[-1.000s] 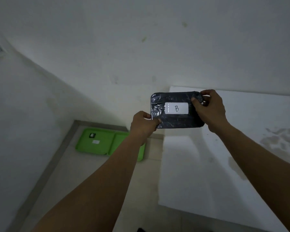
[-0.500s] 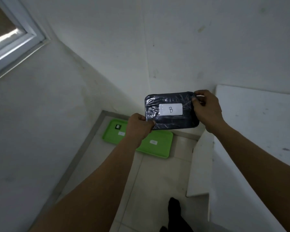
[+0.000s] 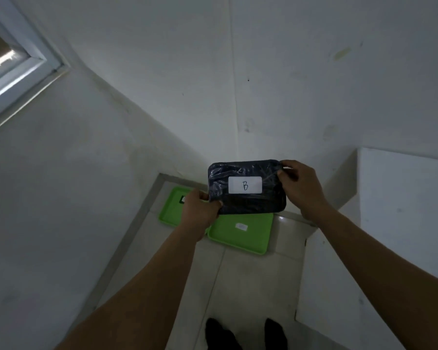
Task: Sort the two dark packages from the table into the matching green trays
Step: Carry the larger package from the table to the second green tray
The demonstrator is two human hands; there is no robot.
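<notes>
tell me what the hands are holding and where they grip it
Both hands hold the dark plastic-wrapped package labelled B: the left hand pinches its lower left corner, the right hand its upper right corner.
</notes>
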